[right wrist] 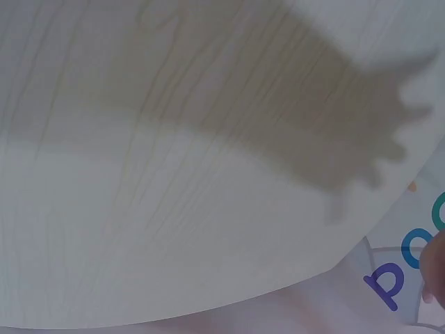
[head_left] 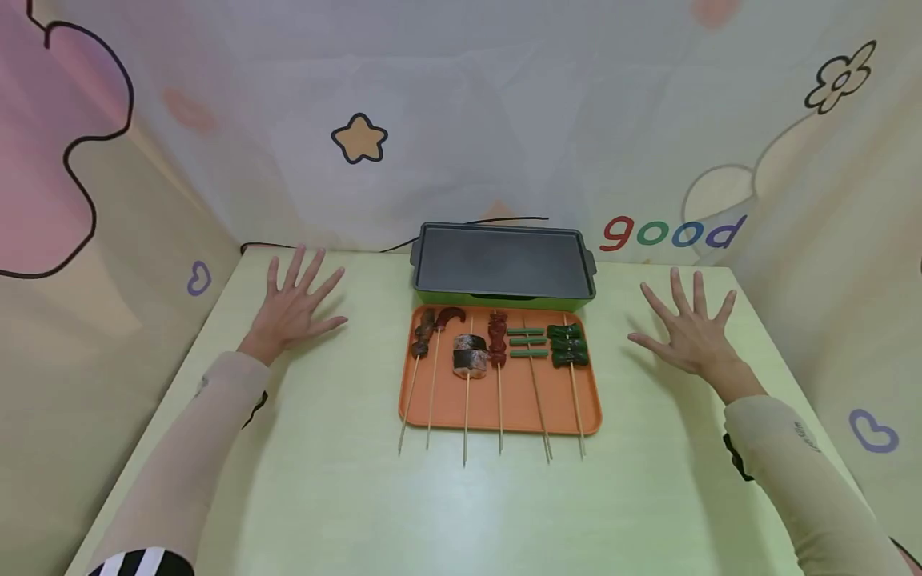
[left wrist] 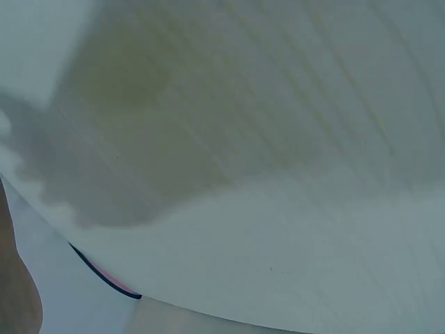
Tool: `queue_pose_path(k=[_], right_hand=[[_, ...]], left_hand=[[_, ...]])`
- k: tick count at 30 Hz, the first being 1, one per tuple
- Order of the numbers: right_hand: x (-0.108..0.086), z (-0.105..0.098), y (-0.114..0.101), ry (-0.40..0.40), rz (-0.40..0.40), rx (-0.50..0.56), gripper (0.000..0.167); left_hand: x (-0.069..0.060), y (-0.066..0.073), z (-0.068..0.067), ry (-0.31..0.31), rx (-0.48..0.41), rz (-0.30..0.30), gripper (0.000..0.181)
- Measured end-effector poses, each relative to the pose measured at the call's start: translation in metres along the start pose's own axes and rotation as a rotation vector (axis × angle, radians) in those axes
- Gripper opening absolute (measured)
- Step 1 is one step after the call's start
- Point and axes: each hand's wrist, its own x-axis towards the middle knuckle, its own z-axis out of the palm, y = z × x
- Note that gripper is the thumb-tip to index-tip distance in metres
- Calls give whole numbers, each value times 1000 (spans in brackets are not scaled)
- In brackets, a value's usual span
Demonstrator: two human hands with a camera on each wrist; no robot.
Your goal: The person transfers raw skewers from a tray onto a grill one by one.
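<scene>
My left hand (head_left: 290, 302) is held over the table's left side with its fingers spread, touching no object. On the opposite side, my right hand (head_left: 690, 334) is spread the same way and holds nothing. Between them lies an orange tray (head_left: 446, 408) with several skewers on it, their sticks poking past the front rim. Among these are a white-and-black banded skewer (head_left: 471, 357), a dark red skewer (head_left: 498, 339), a green-stick skewer (head_left: 528, 342) and a dark green leafy skewer (head_left: 568, 346). Behind the tray stands a grey-topped grill pan (head_left: 504, 260) with a green base.
The pale wood-grain table (head_left: 403, 512) has printed cloth walls (head_left: 490, 120) at its back and sides. A black cord (head_left: 399, 246) runs behind the grill pan. Both wrist views mostly show tabletop with a hand's shadow on it.
</scene>
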Motion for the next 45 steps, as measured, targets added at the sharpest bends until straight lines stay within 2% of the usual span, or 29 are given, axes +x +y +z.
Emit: queue_pose_path(k=[8, 14, 20, 26, 29, 34, 39, 41, 43, 45], right_hand=[[-1, -3, -2, -4, -17, 22, 94], [-8, 0, -10, -10, -44, 54, 92], [-14, 7, -15, 15, -83, 104, 91], [-26, 12, -25, 52, -159, 150, 91], [-32, 13, -34, 35, -174, 215, 91], [-42, 15, -54, -3, -197, 389, 90], [-54, 12, -74, -3, -231, 597, 86], [-59, 10, -81, -2, -227, 647, 80], [-64, 8, -89, -10, -213, 689, 74], [-68, 5, -95, -17, -204, 714, 67]], left_hand=[[3, 6, 4, 41, -21, 19, 88], [9, 8, -4, -25, -33, 4, 89], [12, 15, -11, -37, -105, -7, 90], [13, 37, -17, -62, -244, -27, 93], [15, 53, -17, -68, -340, -40, 92], [18, 81, -21, -73, -580, -91, 89], [17, 103, -31, -138, -892, -125, 75], [16, 111, -34, -174, -1010, -145, 68], [15, 117, -35, -203, -1099, -161, 64], [13, 122, -36, -230, -1152, -175, 61]])
